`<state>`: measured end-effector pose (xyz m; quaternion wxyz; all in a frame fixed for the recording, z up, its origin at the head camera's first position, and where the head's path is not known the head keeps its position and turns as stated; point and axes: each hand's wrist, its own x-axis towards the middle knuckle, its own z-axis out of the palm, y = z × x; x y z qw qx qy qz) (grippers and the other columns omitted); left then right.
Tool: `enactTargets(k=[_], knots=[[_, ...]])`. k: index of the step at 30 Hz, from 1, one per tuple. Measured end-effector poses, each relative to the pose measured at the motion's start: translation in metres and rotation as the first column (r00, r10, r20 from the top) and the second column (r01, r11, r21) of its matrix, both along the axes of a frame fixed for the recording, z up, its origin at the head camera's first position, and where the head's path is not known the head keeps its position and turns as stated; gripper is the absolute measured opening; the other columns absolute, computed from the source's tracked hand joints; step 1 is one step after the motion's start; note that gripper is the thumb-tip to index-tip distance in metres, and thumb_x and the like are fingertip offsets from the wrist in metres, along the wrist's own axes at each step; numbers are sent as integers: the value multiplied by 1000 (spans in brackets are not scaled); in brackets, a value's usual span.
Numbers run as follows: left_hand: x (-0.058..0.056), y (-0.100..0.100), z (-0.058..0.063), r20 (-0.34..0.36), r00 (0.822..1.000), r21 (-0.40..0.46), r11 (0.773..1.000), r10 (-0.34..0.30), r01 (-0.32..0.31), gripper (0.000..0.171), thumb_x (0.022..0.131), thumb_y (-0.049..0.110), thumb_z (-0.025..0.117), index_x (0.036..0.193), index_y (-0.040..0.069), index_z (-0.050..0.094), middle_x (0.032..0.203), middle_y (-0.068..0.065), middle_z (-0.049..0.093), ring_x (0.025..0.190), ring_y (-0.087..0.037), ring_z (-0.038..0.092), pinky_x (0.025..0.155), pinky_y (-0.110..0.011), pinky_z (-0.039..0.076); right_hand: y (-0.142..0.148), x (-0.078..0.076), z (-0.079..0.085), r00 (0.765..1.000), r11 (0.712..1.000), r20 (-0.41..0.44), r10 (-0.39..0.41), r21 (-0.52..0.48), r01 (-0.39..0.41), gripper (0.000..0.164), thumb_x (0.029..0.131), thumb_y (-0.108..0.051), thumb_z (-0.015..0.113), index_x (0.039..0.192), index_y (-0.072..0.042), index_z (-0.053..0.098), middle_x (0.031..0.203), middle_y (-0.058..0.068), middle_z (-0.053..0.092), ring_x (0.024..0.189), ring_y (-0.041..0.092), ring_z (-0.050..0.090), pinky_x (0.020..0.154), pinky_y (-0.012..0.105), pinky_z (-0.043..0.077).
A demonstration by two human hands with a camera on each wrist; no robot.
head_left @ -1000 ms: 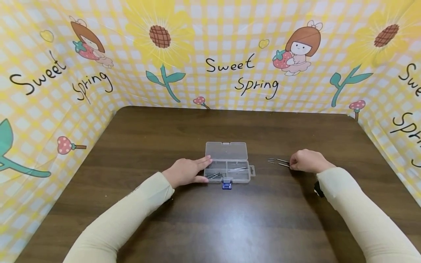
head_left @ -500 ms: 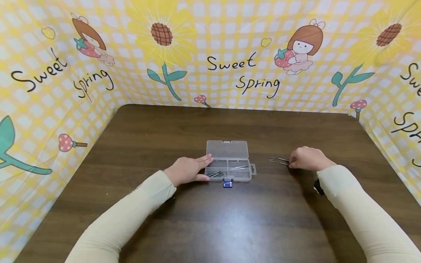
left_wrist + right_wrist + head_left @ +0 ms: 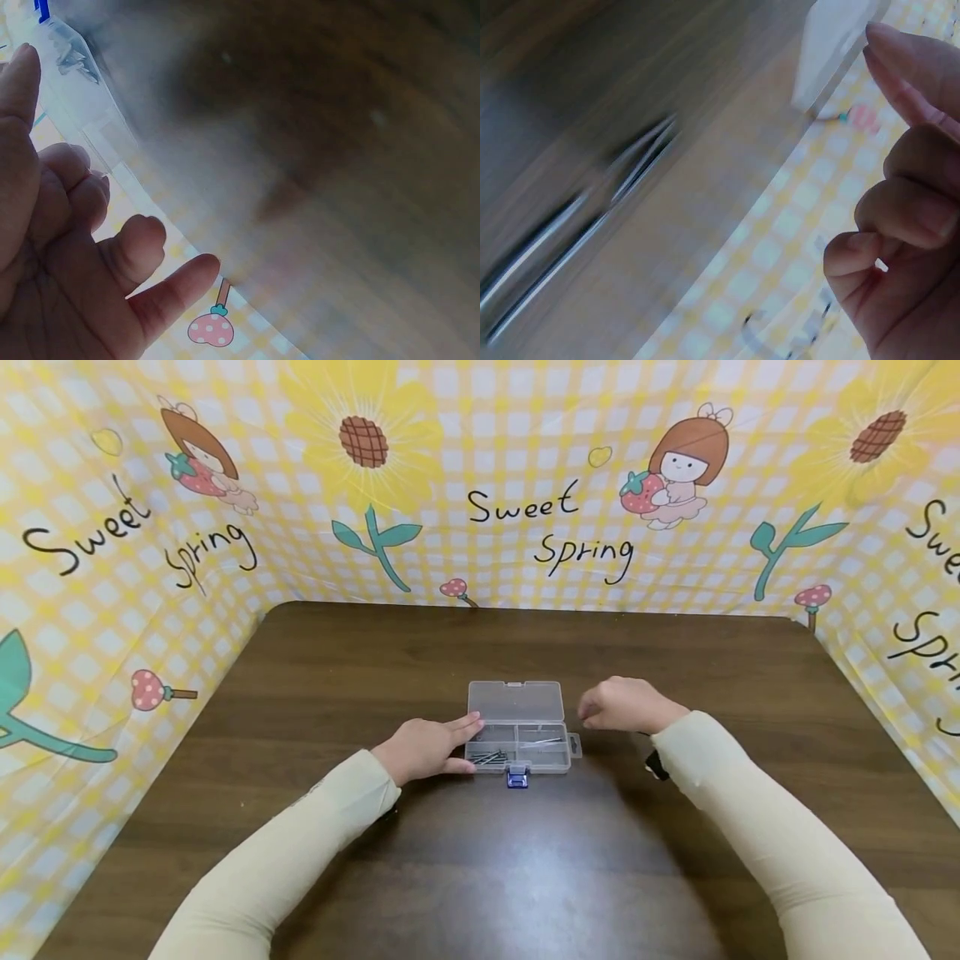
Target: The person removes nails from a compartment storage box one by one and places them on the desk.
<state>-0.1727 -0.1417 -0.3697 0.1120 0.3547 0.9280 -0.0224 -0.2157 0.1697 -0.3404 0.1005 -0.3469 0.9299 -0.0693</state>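
Note:
A clear plastic compartment box lies on the table with its lid folded back. Its front-left section holds several dark, nail-like metal pieces; thin silvery pieces lie on the right side. My left hand rests against the left side, thumb at the front corner and forefinger at the back one. Beyond the right side, my right hand hovers with curled fingers, thumb and forefinger tips close together; no held thing shows between them. Several slim shiny metal rods appear over the table in the right wrist view.
A blue latch sticks out at the box's front, and a hanging tab on its right. The brown wooden table is backed by a yellow checked cloth on the far side and both flanks.
My right hand has moved left toward the box from where the slim rods showed beside its fingertips. My left hand and the box have stayed put.

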Motion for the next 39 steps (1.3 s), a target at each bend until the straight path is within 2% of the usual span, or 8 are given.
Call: enactTargets(k=[5, 11, 18, 22, 30, 34, 37, 39], knots=[[0, 1, -1, 2, 1000, 1, 1000, -4, 4, 72, 91, 52, 55, 147, 11, 40, 152, -3, 34, 39, -14, 39, 51, -29, 41, -34, -3, -2, 998, 998, 32, 49, 25, -49, 14, 84, -12, 66, 93, -13, 76, 94, -1, 72, 90, 19, 66, 77, 40, 52], [0, 2, 0, 1, 1000, -12, 1000, 6, -6, 72, 91, 52, 55, 147, 11, 39, 153, -3, 34, 40, -14, 41, 52, -30, 43, -56, -4, -3, 996, 990, 54, 77, 111, -82, 20, 83, -8, 63, 92, -17, 78, 98, -3, 72, 98, 19, 64, 80, 39, 51], [0, 1, -1, 12, 1000, -3, 1000, 4, -4, 72, 91, 51, 55, 147, 10, 39, 152, -4, 34, 45, -18, 50, 51, -30, 43, -63, -3, -11, 994, 978, -9, 105, 182, -101, 12, 81, -11, 72, 87, -19, 78, 93, -3, 72, 87, 17, 66, 73, 38, 53], [0, 0, -1, 1, 1000, 15, 1000, 6, -6, 71, 91, 50, 56, 146, 9, 41, 152, -5, 35, 50, -18, 56, 54, -31, 46, -63, -2, -13, 990, 975, -41, 135, 181, -126, 13, 80, -7, 70, 83, -18, 78, 88, -4, 71, 82, 17, 66, 69, 37, 53], [4, 0, -5, -16, 1000, 47, 999, 6, -5, 70, 91, 50, 57, 146, 8, 41, 151, -6, 36, 47, -16, 53, 53, -31, 46, -63, -1, -16, 983, 970, -74, 167, 190, -150, 18, 79, -3, 66, 77, -18, 76, 82, -5, 70, 74, 13, 64, 66, 35, 53], [2, -2, -5, -39, 999, 46, 999, -1, 2, 70, 91, 49, 57, 146, 8, 42, 150, -6, 37, 49, -18, 55, 53, -31, 46, -66, -2, -17, 983, 970, -49, 179, 178, -167, 26, 79, 2, 60, 61, -16, 64, 64, -7, 54, 58, 10, 46, 54, 29, 42], [1, -1, -5, -45, 999, 42, 999, -17, 19, 70, 91, 49, 57, 146, 8, 41, 150, -6, 37, 51, -19, 57, 55, -32, 48, -67, -3, -17, 987, 970, 1, 160, 184, -157, 34, 79, 5, 55, 54, -15, 46, 58, -6, 34, 56, 12, 29, 52, 27, 27], [0, 0, -4, -32, 999, 37, 999, -21, 22, 70, 92, 49, 56, 146, 7, 41, 151, -7, 37, 52, -20, 58, 56, -33, 49, -67, -3, -18, 988, 971, 25, 149, 184, -152, 36, 81, 5, 55, 55, -17, 45, 58, -7, 34, 55, 10, 29, 52, 25, 26]])
